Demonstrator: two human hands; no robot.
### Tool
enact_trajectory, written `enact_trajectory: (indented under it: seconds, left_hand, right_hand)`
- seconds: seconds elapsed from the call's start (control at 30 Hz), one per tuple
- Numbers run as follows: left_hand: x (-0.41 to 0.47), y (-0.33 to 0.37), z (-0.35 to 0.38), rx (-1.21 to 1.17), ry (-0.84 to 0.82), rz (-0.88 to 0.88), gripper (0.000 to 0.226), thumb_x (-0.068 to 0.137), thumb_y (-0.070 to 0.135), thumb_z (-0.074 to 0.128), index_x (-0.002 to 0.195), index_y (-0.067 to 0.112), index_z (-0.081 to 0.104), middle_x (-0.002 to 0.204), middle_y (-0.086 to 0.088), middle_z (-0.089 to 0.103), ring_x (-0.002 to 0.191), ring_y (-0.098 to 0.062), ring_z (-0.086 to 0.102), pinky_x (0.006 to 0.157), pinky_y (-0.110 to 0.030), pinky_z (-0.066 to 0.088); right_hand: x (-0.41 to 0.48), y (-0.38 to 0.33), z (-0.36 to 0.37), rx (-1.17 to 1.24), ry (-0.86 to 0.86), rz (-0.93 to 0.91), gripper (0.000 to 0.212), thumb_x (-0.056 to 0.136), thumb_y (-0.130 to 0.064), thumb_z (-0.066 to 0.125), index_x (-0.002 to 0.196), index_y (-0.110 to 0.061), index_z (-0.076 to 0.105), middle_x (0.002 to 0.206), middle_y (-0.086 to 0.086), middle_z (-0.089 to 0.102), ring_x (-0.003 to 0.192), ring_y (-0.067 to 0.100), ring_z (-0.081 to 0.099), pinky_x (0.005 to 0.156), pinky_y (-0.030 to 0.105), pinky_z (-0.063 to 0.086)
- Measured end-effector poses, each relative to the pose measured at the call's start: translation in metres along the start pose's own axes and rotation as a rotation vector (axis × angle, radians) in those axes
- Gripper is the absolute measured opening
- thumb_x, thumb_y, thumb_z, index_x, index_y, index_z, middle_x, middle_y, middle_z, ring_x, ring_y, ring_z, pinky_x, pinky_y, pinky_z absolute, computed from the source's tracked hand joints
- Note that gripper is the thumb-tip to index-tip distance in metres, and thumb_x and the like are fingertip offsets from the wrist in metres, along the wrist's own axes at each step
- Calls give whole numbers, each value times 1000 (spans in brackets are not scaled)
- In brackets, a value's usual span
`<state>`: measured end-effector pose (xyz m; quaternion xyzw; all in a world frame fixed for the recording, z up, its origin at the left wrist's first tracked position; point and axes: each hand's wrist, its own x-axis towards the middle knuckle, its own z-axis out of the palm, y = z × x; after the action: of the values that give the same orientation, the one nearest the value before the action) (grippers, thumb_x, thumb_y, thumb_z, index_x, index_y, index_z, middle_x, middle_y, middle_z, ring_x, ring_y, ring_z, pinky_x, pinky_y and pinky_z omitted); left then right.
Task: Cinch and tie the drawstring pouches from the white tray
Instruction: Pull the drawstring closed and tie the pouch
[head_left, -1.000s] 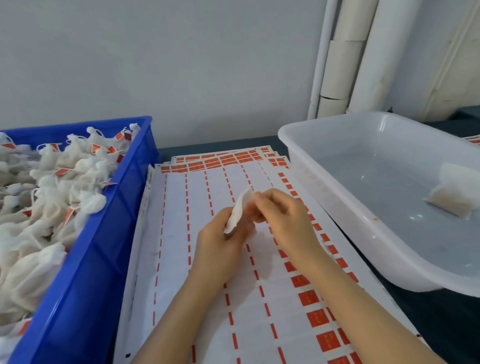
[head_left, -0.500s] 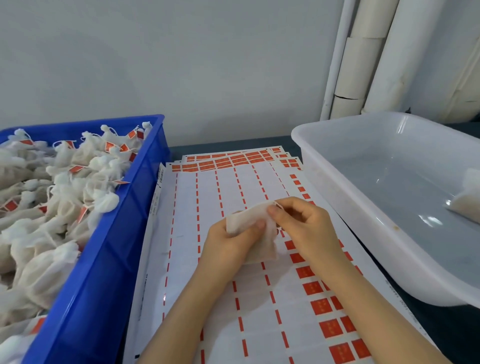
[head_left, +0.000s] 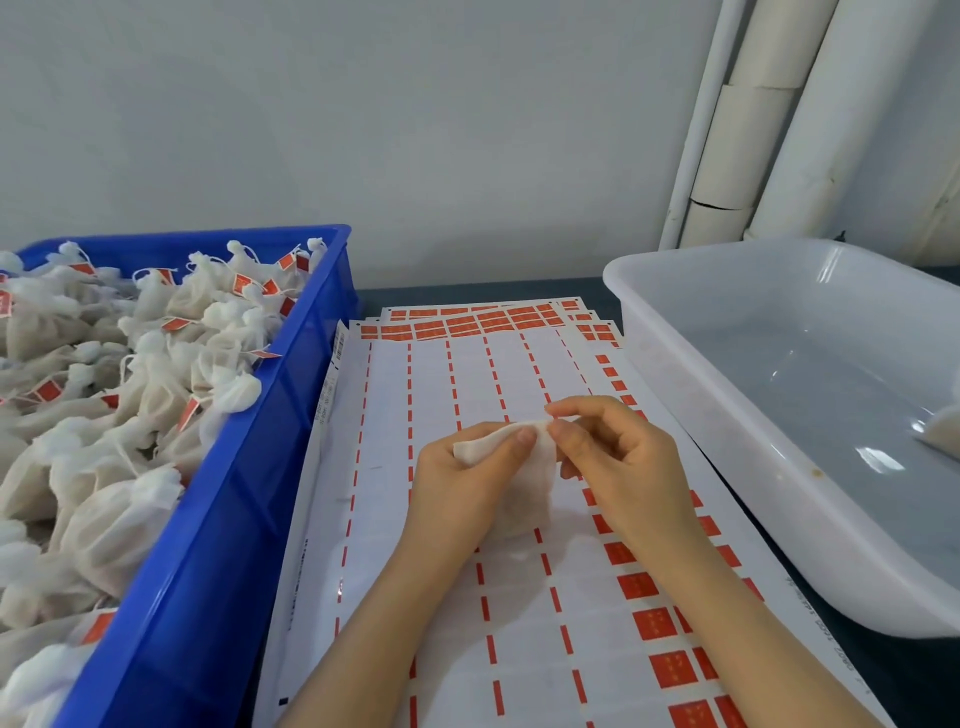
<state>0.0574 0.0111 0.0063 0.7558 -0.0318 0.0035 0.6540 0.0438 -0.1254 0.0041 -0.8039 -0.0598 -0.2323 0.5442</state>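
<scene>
A small white fabric pouch (head_left: 530, 467) hangs between both hands above the sticker sheets. My left hand (head_left: 462, 483) grips its top edge from the left, thumb on the cloth. My right hand (head_left: 618, 462) pinches the pouch's top right corner with thumb and forefinger; whether a string is in the pinch cannot be told. The white tray (head_left: 727, 426) stands at the right, with one more pouch (head_left: 943, 436) partly cut off at the frame's right edge.
A blue crate (head_left: 249, 467) at the left is heaped with tied pouches (head_left: 156, 374) bearing red tags. Sheets of red and white stickers (head_left: 467, 597) cover the dark table between crate and tray. White pipes (head_left: 753, 119) run up the wall at the back right.
The pouch has turned from edge-on to hanging flat between the hands. My right fingers have shifted to its top right corner. The camera view has drifted left.
</scene>
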Motion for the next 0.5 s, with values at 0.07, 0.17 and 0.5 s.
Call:
enact_trajectory:
  seconds: [0.07, 0.17, 0.5]
  left_hand:
    - [0, 1, 0, 17, -12, -3, 11, 84, 41, 62, 89, 35, 69, 81, 20, 67, 79, -2, 61, 55, -9, 43]
    - [-1, 2, -1, -3, -57, 17, 9, 82, 40, 64, 87, 37, 70, 84, 24, 67, 85, 6, 59, 52, -6, 45]
    - [-1, 2, 0, -8, -41, -2, 10, 79, 39, 67, 81, 31, 73, 79, 15, 68, 82, -7, 61, 56, -10, 43]
  right_hand:
    - [-1, 0, 0, -10, -6, -21, 11, 75, -45, 55, 85, -42, 58, 80, -33, 62, 74, -4, 62, 60, 3, 45]
    - [-1, 2, 1, -22, -20, -32, 8, 75, -45, 55, 81, -41, 58, 80, -35, 62, 73, -5, 61, 62, 2, 44]
    - [-2, 9, 5, -136, 6, -45, 6, 80, -37, 53, 77, -41, 50, 72, -25, 56, 76, -8, 56, 63, -1, 40]
